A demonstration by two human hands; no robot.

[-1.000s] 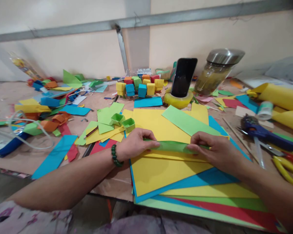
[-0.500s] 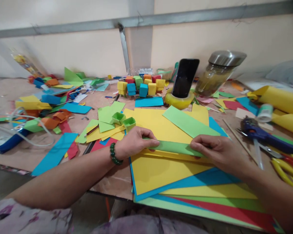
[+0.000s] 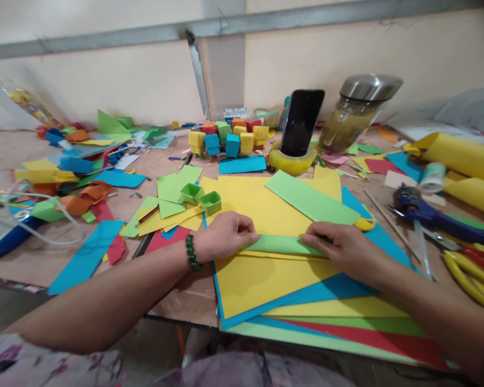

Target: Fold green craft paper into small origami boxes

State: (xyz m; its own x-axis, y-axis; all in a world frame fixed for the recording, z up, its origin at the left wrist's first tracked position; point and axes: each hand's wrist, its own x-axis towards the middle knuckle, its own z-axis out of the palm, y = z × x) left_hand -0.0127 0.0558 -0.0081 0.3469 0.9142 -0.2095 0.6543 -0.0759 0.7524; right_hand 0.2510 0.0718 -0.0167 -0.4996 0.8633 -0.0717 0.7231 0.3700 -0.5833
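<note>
A folded green paper strip (image 3: 281, 244) lies level between my two hands, over yellow sheets (image 3: 262, 285). My left hand (image 3: 227, 235) pinches its left end between thumb and fingers. At the strip's right part, my right hand (image 3: 339, 242) grips it with thumb and forefinger. Behind the right hand lies a flat light green strip (image 3: 310, 198), with a yellow curved handle (image 3: 364, 223) showing at its end. Two small open green paper boxes (image 3: 210, 202) stand just beyond my left hand.
Several coloured paper blocks (image 3: 232, 145) stand at the back, beside a phone (image 3: 302, 121) on a yellow tape roll (image 3: 292, 161) and a glass jar (image 3: 353, 115). A blue glue gun (image 3: 439, 215) and yellow-handled pliers (image 3: 468, 274) lie right. Paper scraps cover the left.
My right hand has shifted left along the green strip, nearer my left hand. The yellow curved handle now shows beyond it. The whole view has shifted slightly.
</note>
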